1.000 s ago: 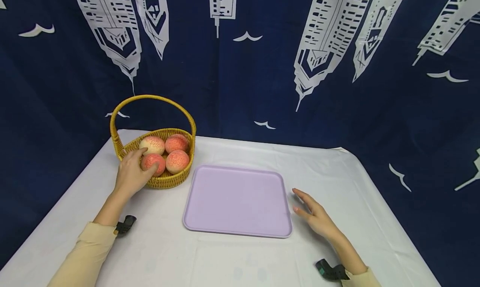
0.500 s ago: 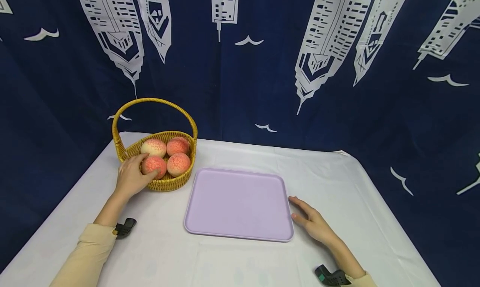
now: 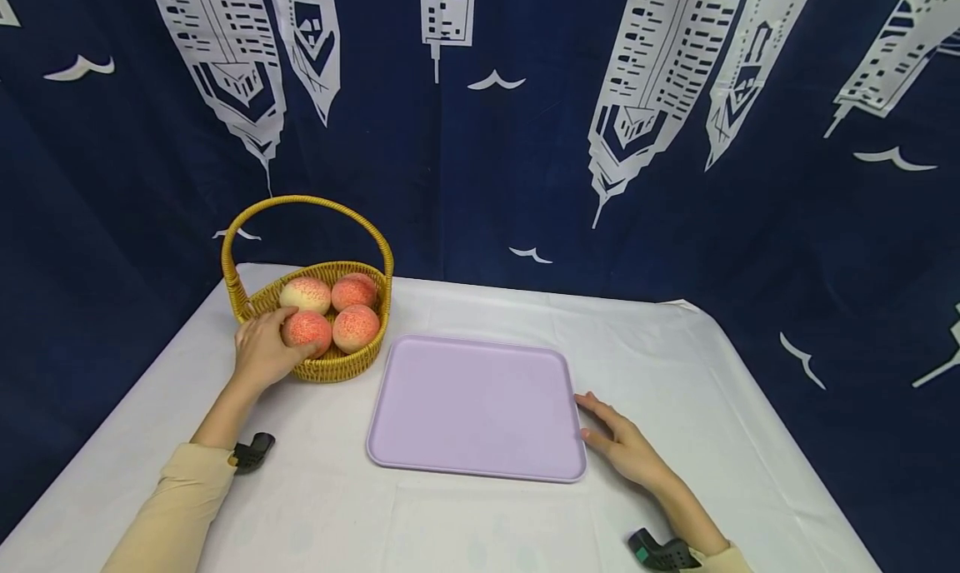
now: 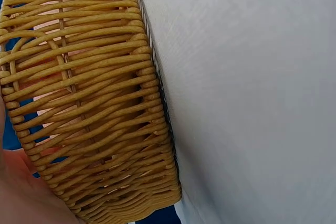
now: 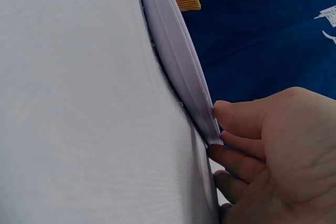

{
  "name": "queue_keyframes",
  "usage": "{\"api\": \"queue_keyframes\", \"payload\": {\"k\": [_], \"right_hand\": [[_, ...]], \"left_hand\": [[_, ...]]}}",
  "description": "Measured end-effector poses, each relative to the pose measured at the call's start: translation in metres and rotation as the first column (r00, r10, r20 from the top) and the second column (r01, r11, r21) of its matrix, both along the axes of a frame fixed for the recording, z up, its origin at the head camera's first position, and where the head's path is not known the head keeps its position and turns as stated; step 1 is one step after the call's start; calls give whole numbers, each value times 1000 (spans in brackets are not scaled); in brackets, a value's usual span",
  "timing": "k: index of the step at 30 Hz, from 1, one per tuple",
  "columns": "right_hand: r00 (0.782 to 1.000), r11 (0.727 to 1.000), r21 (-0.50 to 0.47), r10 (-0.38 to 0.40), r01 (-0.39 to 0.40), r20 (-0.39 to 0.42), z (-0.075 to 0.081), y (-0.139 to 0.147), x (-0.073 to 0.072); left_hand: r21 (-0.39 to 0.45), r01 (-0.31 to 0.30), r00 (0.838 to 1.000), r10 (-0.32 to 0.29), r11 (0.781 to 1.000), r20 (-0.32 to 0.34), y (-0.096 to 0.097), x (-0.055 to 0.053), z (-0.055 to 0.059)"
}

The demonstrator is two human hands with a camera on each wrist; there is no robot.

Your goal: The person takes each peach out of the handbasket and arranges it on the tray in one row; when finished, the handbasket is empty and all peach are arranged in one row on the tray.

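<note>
A yellow wicker basket point(image 3: 337, 369) with a tall handle stands at the left, holding several red and cream peaches. My left hand point(image 3: 262, 350) reaches over its near-left rim, thumb and fingers around the front-left peach point(image 3: 307, 331). In the left wrist view the woven basket wall point(image 4: 94, 87) hides most of that grip; part of the hand point(image 4: 26, 192) shows at the lower left. Beside the lilac tray point(image 3: 476, 406), my right hand point(image 3: 630, 450) has its fingertips at the right edge. The right wrist view shows the thumb point(image 5: 239, 116) against the tray's rim point(image 5: 181, 61).
A white cloth point(image 3: 480, 523) covers the table. Behind it hangs a dark blue curtain point(image 3: 510, 165) with white building prints. Each wrist carries a black camera, such as the left one point(image 3: 253, 451). The tray lies flat, right of the basket.
My right hand has moved left from beside the tray to its right edge. My left fingers have settled lower around the front-left peach. The basket and tray stay put.
</note>
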State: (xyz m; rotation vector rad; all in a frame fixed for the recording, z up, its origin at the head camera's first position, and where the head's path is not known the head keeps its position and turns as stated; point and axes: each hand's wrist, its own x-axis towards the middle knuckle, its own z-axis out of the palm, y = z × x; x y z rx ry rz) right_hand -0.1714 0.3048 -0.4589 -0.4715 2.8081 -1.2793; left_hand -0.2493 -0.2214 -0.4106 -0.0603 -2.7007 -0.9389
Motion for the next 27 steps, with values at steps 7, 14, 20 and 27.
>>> {"api": "queue_keyframes", "payload": {"k": [7, 14, 20, 27], "right_hand": [[1000, 1000, -1, -5, 5, 7, 0, -1, 0], [1000, 1000, 6, -11, 11, -1, -1, -1, 1], [1000, 1000, 2, -11, 11, 0, 0, -1, 1], [1000, 1000, 15, -15, 14, 6, 1, -2, 0]], "left_hand": [[34, -23, 1000, 23, 999, -11, 2, 1, 0], [60, -40, 999, 41, 997, -19, 2, 0, -1], [80, -44, 998, 48, 996, -37, 2, 0, -2], [184, -68, 996, 76, 981, -39, 4, 2, 2]]}}
